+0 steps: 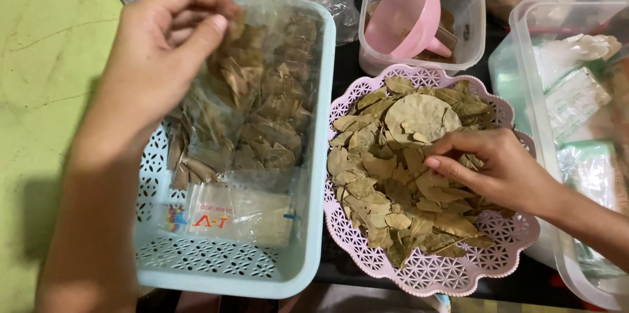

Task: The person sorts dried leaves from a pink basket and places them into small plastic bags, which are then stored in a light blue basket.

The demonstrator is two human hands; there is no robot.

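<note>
Surface: green mat (46, 90) at left, dark table under the containers.
Left hand (157, 57): fingers pinched shut on the top of a clear bag (255, 97) packed with dried leaves.
Bag: long axis runs from the pinched top toward the viewer, lying in the pale blue basket (314, 208).
Right hand (498, 169): fingertips closed on dried leaves (380, 175) heaped in the pink lace-edged basket (426, 273).
Behind: pink funnel (406, 18) in a clear tub (472, 11).
</note>
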